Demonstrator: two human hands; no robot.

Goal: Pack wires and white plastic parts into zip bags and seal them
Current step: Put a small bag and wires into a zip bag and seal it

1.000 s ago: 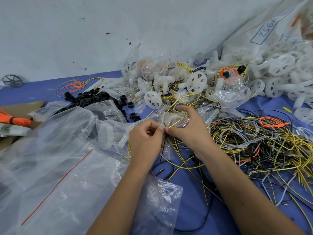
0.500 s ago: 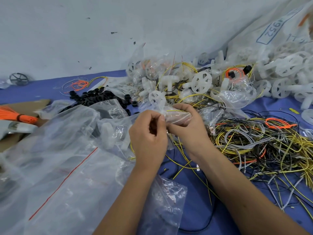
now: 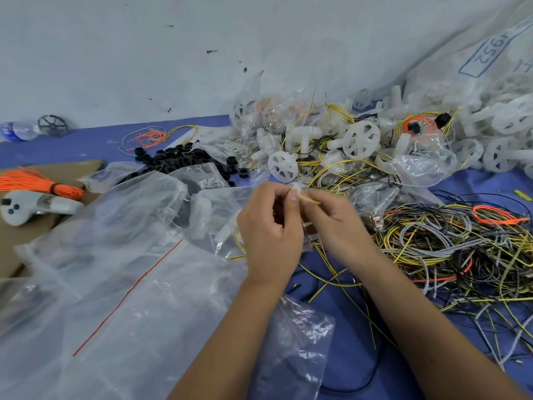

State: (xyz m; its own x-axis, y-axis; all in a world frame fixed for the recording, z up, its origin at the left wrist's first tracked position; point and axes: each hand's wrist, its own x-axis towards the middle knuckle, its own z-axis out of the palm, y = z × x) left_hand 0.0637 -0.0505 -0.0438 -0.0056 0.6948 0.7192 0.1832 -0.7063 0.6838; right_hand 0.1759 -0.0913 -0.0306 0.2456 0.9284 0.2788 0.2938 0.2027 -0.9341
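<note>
Both hands meet at the middle of the blue table. My left hand [image 3: 269,229] and my right hand [image 3: 334,223] pinch the top of a small clear zip bag [image 3: 302,215] between their fingertips. A yellow wire [image 3: 310,200] pokes out between the fingers. A tangle of yellow, black, grey and orange wires [image 3: 450,249] lies to the right of my hands. White plastic wheel-shaped parts [image 3: 362,140] lie heaped behind, some inside filled bags. The bag's contents are mostly hidden by my fingers.
Large clear zip bags with a red seal line [image 3: 115,284] cover the left front. Black rings [image 3: 178,160] lie behind them. An orange wire bundle [image 3: 34,184] and a grey controller [image 3: 17,207] rest on cardboard at left. A big sack of white parts [image 3: 490,82] leans at back right.
Both hands have lifted the small bag off the table and drawn together at its top. The camera view shifted slightly down and left.
</note>
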